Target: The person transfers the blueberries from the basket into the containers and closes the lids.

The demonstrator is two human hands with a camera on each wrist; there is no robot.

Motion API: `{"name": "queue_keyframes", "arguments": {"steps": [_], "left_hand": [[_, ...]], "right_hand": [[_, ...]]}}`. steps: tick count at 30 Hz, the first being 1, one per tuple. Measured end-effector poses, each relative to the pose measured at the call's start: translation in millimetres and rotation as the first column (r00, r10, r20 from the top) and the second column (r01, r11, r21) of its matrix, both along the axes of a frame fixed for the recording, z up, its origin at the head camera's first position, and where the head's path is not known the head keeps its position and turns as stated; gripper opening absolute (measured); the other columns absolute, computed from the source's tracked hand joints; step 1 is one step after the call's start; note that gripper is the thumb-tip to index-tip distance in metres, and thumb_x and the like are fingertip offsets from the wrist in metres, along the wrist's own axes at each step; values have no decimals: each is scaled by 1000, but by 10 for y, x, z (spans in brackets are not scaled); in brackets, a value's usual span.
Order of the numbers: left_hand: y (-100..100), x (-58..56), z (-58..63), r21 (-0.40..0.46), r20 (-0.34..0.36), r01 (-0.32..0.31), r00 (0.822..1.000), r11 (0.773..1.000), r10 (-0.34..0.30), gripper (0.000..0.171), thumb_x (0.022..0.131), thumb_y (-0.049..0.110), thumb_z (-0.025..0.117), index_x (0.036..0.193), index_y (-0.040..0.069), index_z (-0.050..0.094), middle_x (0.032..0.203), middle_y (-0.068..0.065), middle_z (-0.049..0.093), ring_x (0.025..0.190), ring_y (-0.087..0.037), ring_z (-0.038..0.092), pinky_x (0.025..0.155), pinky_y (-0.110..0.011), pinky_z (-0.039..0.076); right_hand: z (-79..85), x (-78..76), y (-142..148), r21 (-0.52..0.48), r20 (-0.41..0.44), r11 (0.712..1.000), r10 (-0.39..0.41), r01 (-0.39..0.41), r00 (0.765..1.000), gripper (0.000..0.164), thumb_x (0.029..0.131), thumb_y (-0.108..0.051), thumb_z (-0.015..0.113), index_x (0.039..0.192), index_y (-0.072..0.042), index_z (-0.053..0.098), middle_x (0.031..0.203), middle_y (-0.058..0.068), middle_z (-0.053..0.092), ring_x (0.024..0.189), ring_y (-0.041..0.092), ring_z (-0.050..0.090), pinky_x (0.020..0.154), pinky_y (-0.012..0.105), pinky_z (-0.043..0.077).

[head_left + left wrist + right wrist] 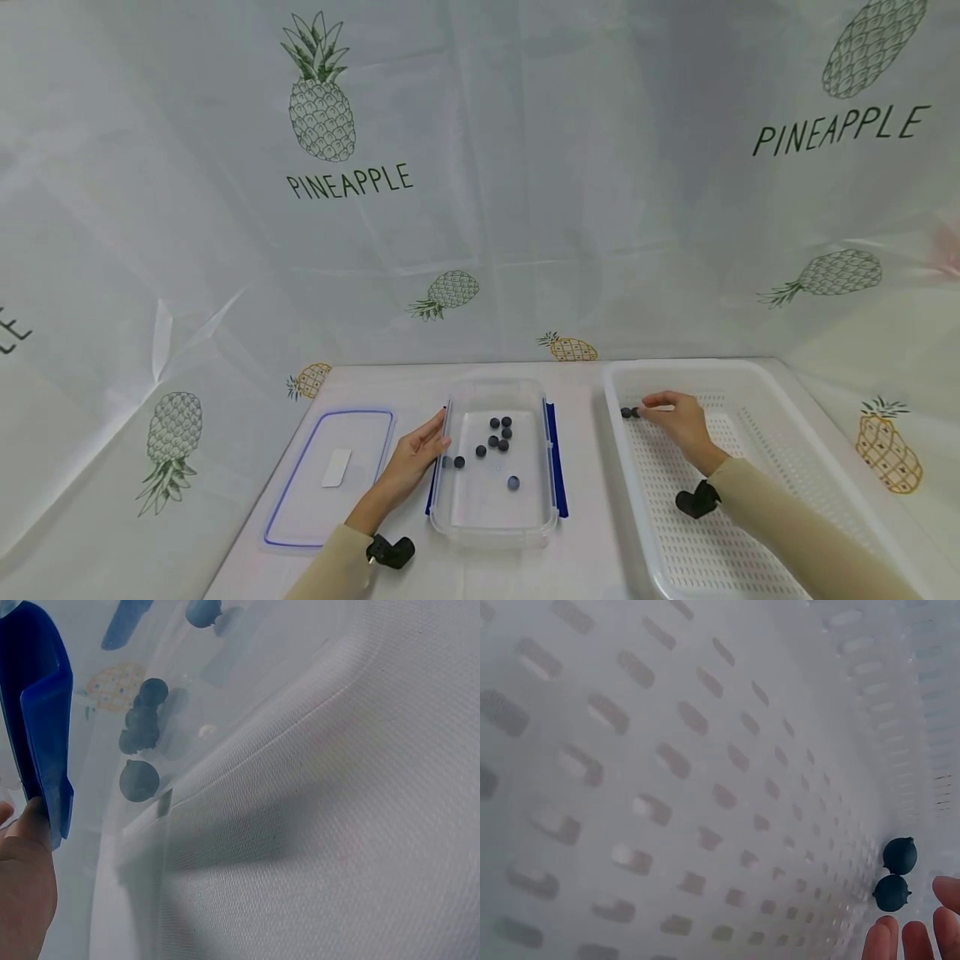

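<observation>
My left hand [408,462] grips the left side of a clear plastic food container [491,535], its fingertips at the rim. In the left wrist view a digit lies against the container's blue latch flap [46,727]. Several blueberries [481,451] lie scattered on the container floor. Over at the right, my right hand [681,423] reaches into a white perforated basket [652,533]. Two blueberries [899,856] sit side by side near the basket's far left corner. My right fingertips [917,941] are right beside them, spread and slightly bent, with nothing between them.
A clear lid [300,512] with a blue seal and a white label lies left of the container. Another blue latch flap [557,462] hangs along the container's right side. The basket's raised wall stands between the two work areas. A pineapple-printed sheet [517,208] hangs behind the table.
</observation>
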State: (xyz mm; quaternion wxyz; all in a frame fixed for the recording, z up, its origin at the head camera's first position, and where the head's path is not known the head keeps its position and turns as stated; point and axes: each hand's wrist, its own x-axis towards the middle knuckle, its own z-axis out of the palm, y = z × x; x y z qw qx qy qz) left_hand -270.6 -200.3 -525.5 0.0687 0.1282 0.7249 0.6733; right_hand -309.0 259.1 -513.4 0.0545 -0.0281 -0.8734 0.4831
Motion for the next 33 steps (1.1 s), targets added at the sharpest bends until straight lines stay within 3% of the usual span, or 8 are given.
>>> {"name": "queue_keyframes", "arguments": {"steps": [6, 12, 15, 23, 33], "left_hand": [[5, 5, 33, 9, 19, -1, 1000, 1000, 1, 57, 93, 17, 55, 144, 10, 30, 148, 0, 26, 132, -13, 29, 100, -18, 30], [20, 98, 225, -16, 37, 39, 999, 999, -39, 59, 95, 15, 52, 145, 4, 23, 149, -4, 21, 134, -16, 26, 101, -18, 29], [25, 111, 260, -20, 40, 56, 998, 998, -55, 58, 95, 15, 51, 145, 4, 22, 150, -4, 20, 134, -16, 24, 101, -17, 29], [-2, -2, 42, 2, 13, 20, 1000, 1000, -20, 56, 94, 17, 53, 144, 12, 28, 149, 0, 23, 134, -14, 27, 101, -17, 29], [14, 28, 50, 19, 2, 6, 1000, 1000, -6, 57, 93, 20, 56, 143, 12, 31, 148, 1, 27, 132, -12, 30, 101, -19, 31]], "right_hand": [[-82, -35, -6, 22, -28, 1000, -7, 8, 1000, 33, 82, -18, 68, 105, 6, 63, 105, 21, 62, 93, 30, 58, 65, 25, 49], [-103, -46, -38, 30, -50, 1000, 9, -7, 999, 32, 81, -14, 70, 104, 7, 64, 102, 21, 63, 88, 30, 61, 66, 24, 51], [-89, -37, -52, 60, -68, 998, 5, -1, 998, 31, 80, -13, 71, 103, 7, 64, 100, 21, 64, 89, 31, 62, 65, 23, 51], [-111, -61, -79, 93, -95, 995, -9, 18, 995, 28, 79, -11, 71, 100, 7, 65, 93, 19, 66, 86, 31, 60, 67, 30, 52], [-159, -57, -92, 111, -101, 993, -21, 32, 995, 24, 80, -9, 70, 97, 7, 66, 86, 17, 66, 81, 29, 60, 66, 30, 49]]}}
